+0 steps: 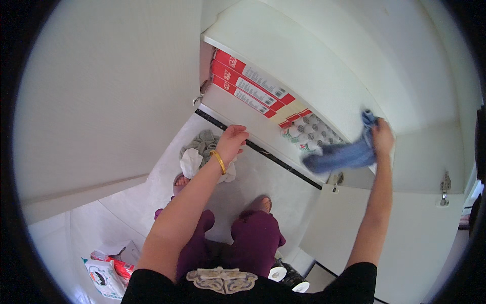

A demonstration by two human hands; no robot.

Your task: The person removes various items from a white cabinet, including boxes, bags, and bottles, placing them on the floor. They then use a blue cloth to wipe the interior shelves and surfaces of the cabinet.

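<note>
My right hand (382,136) grips a blue cloth (341,155), which hangs down and to the left, blurred, over the right end of a white cabinet shelf (303,57). A short end of the cloth sticks up above my fingers. My left hand (232,143), with a gold bangle (218,162) on its wrist, holds nothing. Its fingers are loosely bent in front of the cabinet's lower edge. Below it on the floor lies a crumpled grey cloth (204,142) with white tissue (191,162) on it.
The lower compartment holds stacked red and white boxes (246,83) and several white cylindrical items (313,129) in clear wrap. Cabinet doors stand open at left (114,95) and right (414,228). A wipes pack (103,279) lies at lower left; black-wrapped rolls (292,279) stand behind my leg.
</note>
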